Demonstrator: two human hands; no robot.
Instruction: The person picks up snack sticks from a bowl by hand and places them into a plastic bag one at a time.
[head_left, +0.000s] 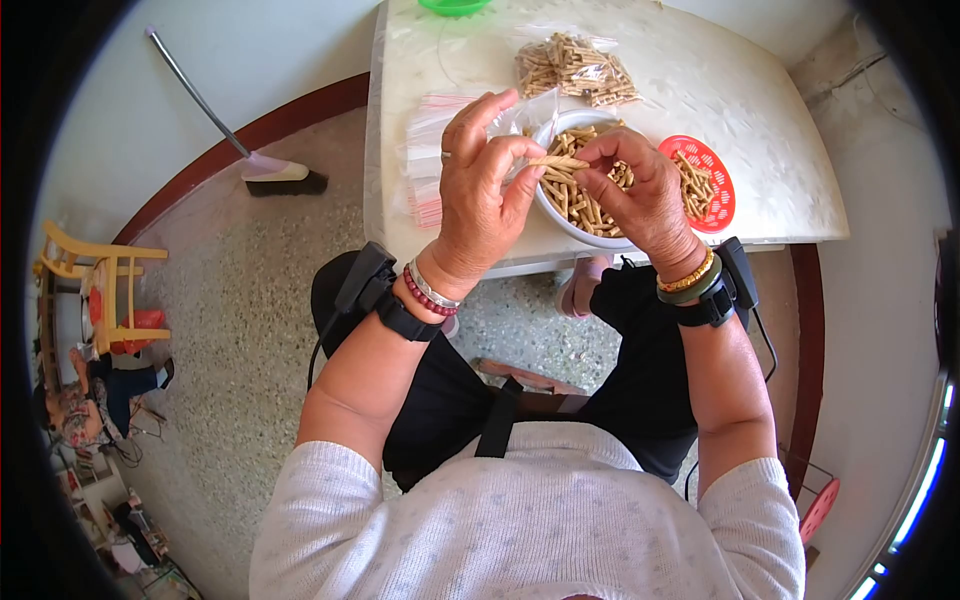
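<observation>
Over the near rim of a white bowl (612, 242), both my hands pinch a small bunch of tan sticks (558, 162) lying crosswise between them. The thumb and index finger of my left hand (484, 190) close on one end; its other fingers are raised and bent. At the opposite end, the fingertips of my right hand (640, 188) are closed on the sticks. Short tan sticks (575, 205) of the same look fill the bowl below. Clear plastic (540, 110) shows just behind my left fingers, partly hidden by them.
Flat clear bags (425, 150) with red edges lie left on the table (400, 60). A filled bag of sticks (580, 70) sits at the back, a red basket (725, 205) with sticks at right. A broom (280, 172), wooden chair (130, 290) and seated person (85, 405) are left.
</observation>
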